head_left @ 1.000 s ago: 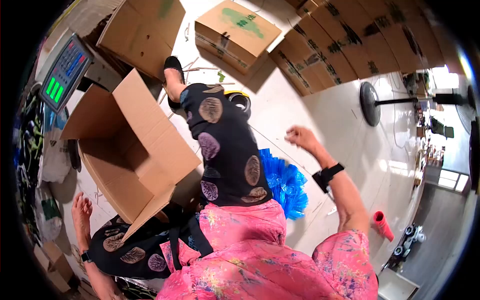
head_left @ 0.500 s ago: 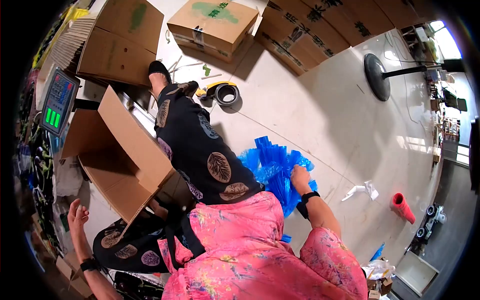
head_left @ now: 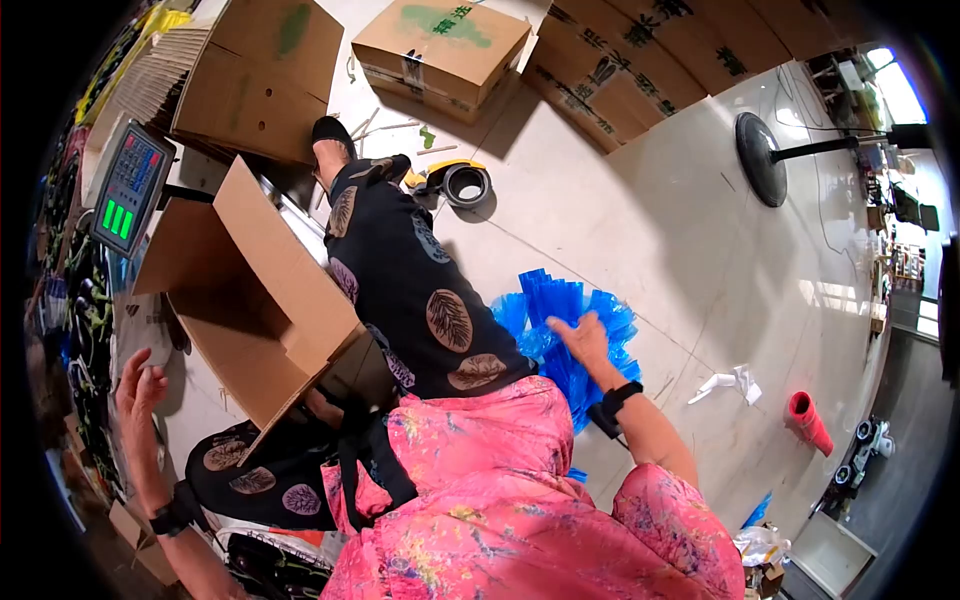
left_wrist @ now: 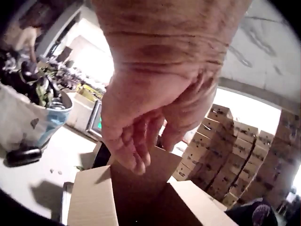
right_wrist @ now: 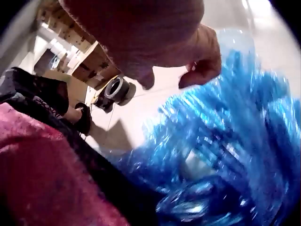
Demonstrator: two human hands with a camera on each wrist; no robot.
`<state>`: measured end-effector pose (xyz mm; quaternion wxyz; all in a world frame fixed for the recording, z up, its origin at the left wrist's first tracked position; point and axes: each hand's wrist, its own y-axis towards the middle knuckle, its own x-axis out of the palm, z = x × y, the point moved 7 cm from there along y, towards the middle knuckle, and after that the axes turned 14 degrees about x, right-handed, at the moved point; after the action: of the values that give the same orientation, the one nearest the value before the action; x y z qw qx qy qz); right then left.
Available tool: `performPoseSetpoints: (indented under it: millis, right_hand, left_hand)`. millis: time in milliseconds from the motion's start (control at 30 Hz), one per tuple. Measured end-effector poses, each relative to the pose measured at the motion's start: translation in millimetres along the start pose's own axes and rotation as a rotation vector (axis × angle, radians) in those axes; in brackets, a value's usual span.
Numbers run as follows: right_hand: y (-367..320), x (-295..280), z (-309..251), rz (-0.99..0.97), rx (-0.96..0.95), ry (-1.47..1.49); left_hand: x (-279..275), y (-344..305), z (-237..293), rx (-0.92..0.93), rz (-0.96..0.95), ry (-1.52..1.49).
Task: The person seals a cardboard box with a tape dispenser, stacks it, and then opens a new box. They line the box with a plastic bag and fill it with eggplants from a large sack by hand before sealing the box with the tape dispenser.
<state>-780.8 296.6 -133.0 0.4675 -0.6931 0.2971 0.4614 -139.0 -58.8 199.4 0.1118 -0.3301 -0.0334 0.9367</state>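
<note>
In the head view, my right hand (head_left: pixel 590 345) is over a heap of blue plastic bags (head_left: pixel 545 295) on the floor beside my leg. The right wrist view has the thumb and fingertips apart, with the fingers close by the crinkled blue plastic (right_wrist: pixel 207 136). My left hand (head_left: pixel 140 385) is raised beside an open cardboard box (head_left: pixel 300 290), its fingers loosely bent around nothing. In the left wrist view that hand (left_wrist: pixel 146 108) hangs above the box's raised flaps (left_wrist: pixel 94 193). The box's inside is in shadow.
A scale display (head_left: pixel 130 190) stands behind the box. A tape dispenser (head_left: pixel 465 183) lies past my knee. Closed cartons (head_left: pixel 440 45) and a carton stack (head_left: pixel 640 70) are at the back. A fan base (head_left: pixel 758 160), a white scrap (head_left: pixel 735 385) and a red tube (head_left: pixel 808 420) are rightward.
My right hand has come down and inward from beside the blue bags to over them; its thumb now stands out. The left hand has lifted slightly. The head view has shifted.
</note>
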Motion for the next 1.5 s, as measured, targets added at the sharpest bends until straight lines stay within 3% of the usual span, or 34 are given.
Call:
performPoseSetpoints:
  millis: [33,133,233,300,367,467,600,733,767,833,967,1033,1100,1133,1167,1200,1233,1267,1300,1367,1400,1433,1500]
  right_hand:
    - [-5,21,9,-0.187,0.095,-0.079]
    - [-16,59,22,-0.824,0.495,0.109]
    - [16,24,0,-0.726,0.43,0.652]
    - [30,-44,-41,-0.596,0.312,0.978]
    - [32,-98,-83,-0.646,0.158,1.142]
    - [5,-166,-140,-0.861,-0.045,1.244]
    - [-50,-221,-196,-0.986,-0.289,1.249]
    - [-94,-252,-216,-1.001,-0.397,1.159]
    - [-93,-257,-214,-0.949,-0.428,1.16]
    - [-88,-268,-208,-0.845,-0.492,1.161]
    - [-36,-205,-174,-0.682,-0.468,0.795]
    - [-18,-128,-148,-0.475,-0.711,0.374]
    - [-3,-26,-105,-0.608,-0.624,0.149]
    - [4,22,-78,-0.625,-0.628,-0.04]
    - [11,51,-61,-0.636,-0.638,-0.23]
    - [14,38,-70,-0.549,-0.622,-0.135]
    - [10,14,-79,-0.466,-0.602,-0.04]
    - [7,-14,-87,-0.38,-0.573,0.057]
    - [5,-46,-109,-0.515,-0.502,0.165]
    - [-18,-118,-165,-0.728,-0.54,0.429]
    - [-36,-155,-198,-0.784,-0.584,0.508]
    - [-47,-174,-223,-0.863,-0.669,0.597]
    - [-72,-200,-268,-0.995,-0.653,0.581]
  left_hand:
    - [8,1,10,0.025,-0.039,0.04]
    - [32,2,40,0.1,-0.103,0.121]
    - [56,4,82,0.181,-0.129,0.099]
    - [75,6,116,0.251,-0.202,0.024]
    - [106,3,157,0.349,-0.226,-0.099]
    - [174,-4,207,0.406,-0.43,-0.275]
    - [281,-9,249,0.528,-0.585,-0.536]
    - [372,-19,271,0.91,-0.649,-0.365]
    - [396,-18,265,0.862,-0.789,-0.299]
    - [406,-19,267,0.83,-0.798,-0.179]
    - [359,0,280,0.539,-0.591,-0.532]
    - [309,20,297,0.626,-0.293,-0.559]
    - [266,37,303,0.48,-0.16,-0.884]
    - [238,40,309,0.448,-0.053,-0.892]
    - [212,47,308,0.539,-0.025,-0.954]
    - [188,48,308,0.516,-0.008,-0.998]
    - [152,57,296,0.714,0.093,-0.737]
    - [128,64,291,0.679,0.11,-0.769]
    - [107,69,289,0.643,0.123,-0.805]
    - [67,74,288,0.809,0.103,-0.827]
    - [54,70,285,0.644,0.317,-0.755]
    - [42,68,281,0.66,0.367,-0.758]
    - [15,70,273,0.691,0.462,-0.764]
